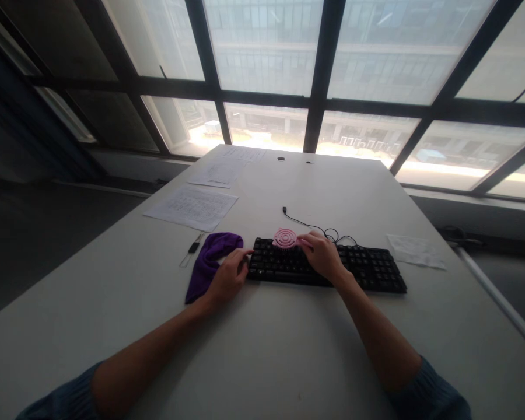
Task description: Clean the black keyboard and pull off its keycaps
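A black keyboard (367,269) lies across the middle of the white table (266,350). My right hand (322,256) rests on its keys, fingers closed on a round pink disc with ring-shaped ridges (286,238) at the keyboard's far edge. My left hand (228,277) lies curled at the keyboard's left end, fingertips touching its corner, partly over a crumpled purple cloth (210,261) beside it.
The keyboard's black cable (308,225) loops behind it. Printed paper sheets (191,206) lie at the far left, a small clip-like object (192,248) near the cloth, a white tissue (415,251) at the right. Large windows stand beyond the table's far edge.
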The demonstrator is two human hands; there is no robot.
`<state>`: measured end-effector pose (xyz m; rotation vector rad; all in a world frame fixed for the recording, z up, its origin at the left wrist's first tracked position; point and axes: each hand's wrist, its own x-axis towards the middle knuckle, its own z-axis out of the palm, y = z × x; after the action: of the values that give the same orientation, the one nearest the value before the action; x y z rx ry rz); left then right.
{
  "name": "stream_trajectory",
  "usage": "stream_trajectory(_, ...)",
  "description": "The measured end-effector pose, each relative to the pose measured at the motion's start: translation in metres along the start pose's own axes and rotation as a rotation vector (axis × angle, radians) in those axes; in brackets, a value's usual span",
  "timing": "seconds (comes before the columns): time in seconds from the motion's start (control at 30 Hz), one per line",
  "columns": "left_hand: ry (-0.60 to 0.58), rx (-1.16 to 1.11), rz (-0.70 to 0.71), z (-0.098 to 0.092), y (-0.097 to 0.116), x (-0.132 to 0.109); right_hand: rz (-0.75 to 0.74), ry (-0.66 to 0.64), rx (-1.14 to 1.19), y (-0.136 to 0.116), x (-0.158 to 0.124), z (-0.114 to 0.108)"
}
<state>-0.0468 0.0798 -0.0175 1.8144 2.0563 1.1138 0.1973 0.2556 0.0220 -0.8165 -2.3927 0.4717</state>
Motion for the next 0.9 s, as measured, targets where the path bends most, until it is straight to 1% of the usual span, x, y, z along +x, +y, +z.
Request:
stream_trajectory(0.1,-0.001,-0.003,0.002,-0.001,0.001,0.0,-0.047,-0.041,0.154,-0.001,0.001,-0.004)
stream_trajectory(0.2,-0.004,-0.002,-0.001,-0.001,0.002,0.0,-0.112,-0.165,0.281,-0.003,0.001,-0.008)
stream_trajectory(0.27,-0.006,-0.003,0.001,-0.001,0.002,0.0,-0.124,-0.219,0.3,-0.002,0.001,-0.009)
stream_trajectory(0.33,-0.006,-0.003,0.004,-0.001,0.001,0.0,-0.112,-0.215,0.278,0.0,0.001,-0.008)
stream_trajectory(0.43,-0.004,0.002,0.003,0.0,0.0,0.0,-0.069,-0.143,0.217,0.006,0.001,-0.008)
stream_trajectory(0.53,-0.003,0.0,0.001,0.0,-0.001,0.0,-0.042,-0.104,0.182,0.01,0.002,-0.01)
stream_trajectory(0.73,-0.004,-0.012,-0.008,0.0,0.0,0.0,-0.009,-0.046,0.181,0.009,0.003,-0.015)
stream_trajectory(0.8,-0.004,-0.014,-0.008,0.0,-0.001,0.0,-0.017,-0.072,0.218,0.007,0.003,-0.014)
stream_trajectory(0.9,-0.005,-0.017,-0.01,0.001,-0.001,0.0,-0.069,-0.176,0.276,0.002,0.001,-0.012)
